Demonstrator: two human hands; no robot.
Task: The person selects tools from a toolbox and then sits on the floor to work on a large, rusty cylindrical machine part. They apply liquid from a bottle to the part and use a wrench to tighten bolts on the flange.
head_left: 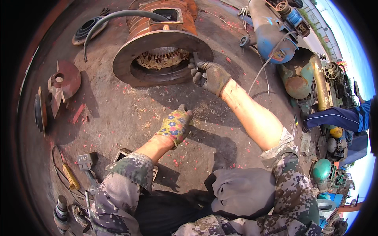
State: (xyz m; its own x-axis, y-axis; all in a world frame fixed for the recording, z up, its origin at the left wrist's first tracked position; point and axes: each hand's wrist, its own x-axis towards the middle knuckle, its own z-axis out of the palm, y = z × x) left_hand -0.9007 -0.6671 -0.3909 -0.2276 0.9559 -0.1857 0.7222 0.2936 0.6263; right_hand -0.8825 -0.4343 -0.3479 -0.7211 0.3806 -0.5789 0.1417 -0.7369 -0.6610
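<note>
A large motor housing (138,24) in worn orange-red paint lies on the ground ahead of me. Its wide dark flange ring (125,59) faces me, with ragged tan windings (159,61) showing inside the opening. My right hand (210,74), in a dark soiled glove, is at the ring's right side. Its index finger points up and the others are loosely bent and apart; contact with the ring is unclear. Nearer to me, my left hand (176,125) wears a yellow floral glove. It is closed with the thumb outward, and whatever it may hold is hidden.
A thick grey cable (118,14) runs from the motor's terminal box. Left lie a reddish bladed disc (70,80), a round cover (91,29), a hammer-like tool (87,165) and a yellow-handled tool (71,177). A blue-grey tank (271,35) stands right; another person's leg (334,118) shows beyond.
</note>
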